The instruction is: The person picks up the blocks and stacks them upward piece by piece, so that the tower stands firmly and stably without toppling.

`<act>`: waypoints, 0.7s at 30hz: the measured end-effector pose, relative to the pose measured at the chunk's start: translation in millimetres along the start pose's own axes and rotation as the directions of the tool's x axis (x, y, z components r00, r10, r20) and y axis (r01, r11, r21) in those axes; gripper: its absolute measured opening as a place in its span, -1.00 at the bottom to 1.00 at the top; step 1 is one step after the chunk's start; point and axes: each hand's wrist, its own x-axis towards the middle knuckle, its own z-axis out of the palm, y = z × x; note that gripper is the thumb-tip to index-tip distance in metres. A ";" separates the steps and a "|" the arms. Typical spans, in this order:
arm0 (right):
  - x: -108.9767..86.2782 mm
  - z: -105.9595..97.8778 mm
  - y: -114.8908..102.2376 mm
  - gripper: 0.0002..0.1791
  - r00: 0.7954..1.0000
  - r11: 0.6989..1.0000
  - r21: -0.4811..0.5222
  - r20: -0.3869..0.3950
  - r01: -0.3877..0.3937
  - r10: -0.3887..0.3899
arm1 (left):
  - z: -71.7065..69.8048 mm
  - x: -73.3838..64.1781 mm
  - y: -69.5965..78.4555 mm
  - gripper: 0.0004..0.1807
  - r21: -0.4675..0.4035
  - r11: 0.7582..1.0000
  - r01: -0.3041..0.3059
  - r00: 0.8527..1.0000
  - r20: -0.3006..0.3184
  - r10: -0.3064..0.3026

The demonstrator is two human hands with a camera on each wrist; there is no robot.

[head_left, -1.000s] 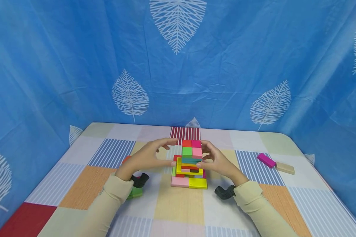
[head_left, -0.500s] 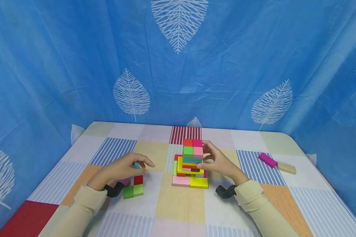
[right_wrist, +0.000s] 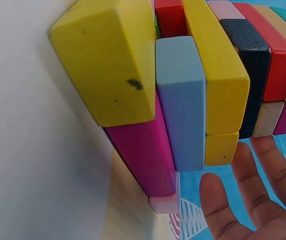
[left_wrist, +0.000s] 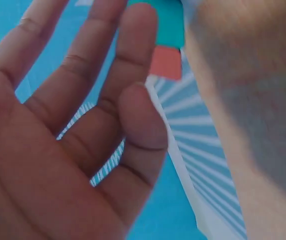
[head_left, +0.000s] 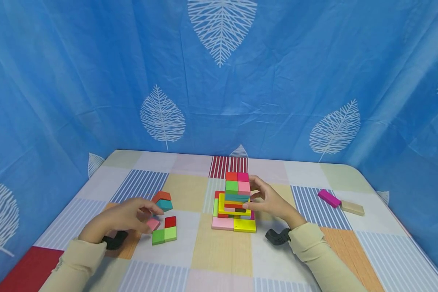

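A stepped tower of coloured wooden blocks [head_left: 237,198] stands mid-table, with a green block and a pink block near its top. My right hand [head_left: 271,205] stays at its right side, fingers spread beside the upper layers. In the right wrist view the fingers [right_wrist: 255,187] lie close to the black and yellow blocks; firm contact cannot be made out. My left hand [head_left: 125,217] hovers over loose blocks on the left, fingers loosely bent, nearest a pink block [head_left: 153,224]. Nothing shows between its fingers [left_wrist: 135,40] in the left wrist view.
Around the left hand lie an orange block [head_left: 162,196], a teal block [head_left: 165,205], a red block [head_left: 170,222] and two green blocks [head_left: 164,235]. Far right are a magenta block [head_left: 329,198] and a plain wooden block [head_left: 352,208]. A blue curtain [head_left: 259,81] hangs behind the patchwork cloth [head_left: 219,259].
My left hand has moved away from the tower, leftward and nearer to me, to the loose blocks. The right hand has stayed beside the tower, which looks the same.
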 end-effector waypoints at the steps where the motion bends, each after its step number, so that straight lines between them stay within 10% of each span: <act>1: -0.1 0.0 0.4 -0.14 1.000 1.000 -0.001 0.002 -0.003 0.003 | -0.6 -1.5 -1.6 -0.55 0.006 1.000 0.011 1.000 -0.002 -0.011; 21: -1.4 1.6 2.0 -0.17 1.000 1.000 -0.021 -0.002 -0.007 0.007 | -3.1 -6.9 0.9 -0.72 0.109 0.985 0.134 0.987 -0.108 -0.122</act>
